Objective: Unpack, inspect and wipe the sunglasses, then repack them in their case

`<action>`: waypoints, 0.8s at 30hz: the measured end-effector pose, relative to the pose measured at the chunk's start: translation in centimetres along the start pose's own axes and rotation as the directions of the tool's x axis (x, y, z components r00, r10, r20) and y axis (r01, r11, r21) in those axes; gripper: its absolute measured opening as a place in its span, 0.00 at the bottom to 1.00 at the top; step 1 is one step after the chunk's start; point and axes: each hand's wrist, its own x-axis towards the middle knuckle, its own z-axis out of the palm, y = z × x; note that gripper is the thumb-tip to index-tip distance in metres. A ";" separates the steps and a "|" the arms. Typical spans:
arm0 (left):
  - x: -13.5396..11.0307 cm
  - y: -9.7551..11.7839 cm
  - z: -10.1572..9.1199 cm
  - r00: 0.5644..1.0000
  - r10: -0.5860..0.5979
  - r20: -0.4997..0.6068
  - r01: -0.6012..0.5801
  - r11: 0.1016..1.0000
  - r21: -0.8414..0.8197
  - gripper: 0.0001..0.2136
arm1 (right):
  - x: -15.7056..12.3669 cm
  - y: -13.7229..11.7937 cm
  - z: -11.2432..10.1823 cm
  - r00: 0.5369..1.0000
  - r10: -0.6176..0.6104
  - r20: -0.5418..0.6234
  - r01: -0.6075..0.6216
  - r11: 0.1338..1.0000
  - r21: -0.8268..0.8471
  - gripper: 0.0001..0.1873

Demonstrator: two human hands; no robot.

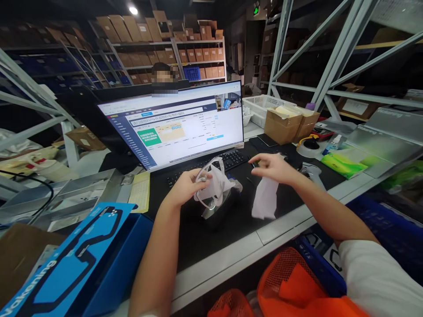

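My left hand [191, 187] is closed around a clear, curved plastic piece [208, 207] bundled with crumpled white wrapping [216, 182]; its exact kind is hard to make out. This bundle is over the black desk mat, just in front of the keyboard [233, 159]. To the right, my right hand [269, 167] has its fingers bent and spread apart. Directly below that palm is a thin white sheet or pouch [265, 198]; whether the hand touches it is unclear. A thin dark stick-like thing shows near the right fingertips.
A lit monitor [185, 127] stands behind the hands. A blue box [82, 255] with a glasses outline lies at left. Cardboard boxes [280, 125], a tape roll [309, 144] and a green tissue pack [343, 165] sit at right. Orange mesh [280, 268] is below the desk edge. A person is behind the monitor.
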 end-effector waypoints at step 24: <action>1.5 -0.6 -1.5 0.723 -0.140 -0.677 -0.368 0.751 -0.548 0.12 | -1.2 -0.6 8.6 0.918 -0.347 0.190 0.396 0.807 -0.439 0.18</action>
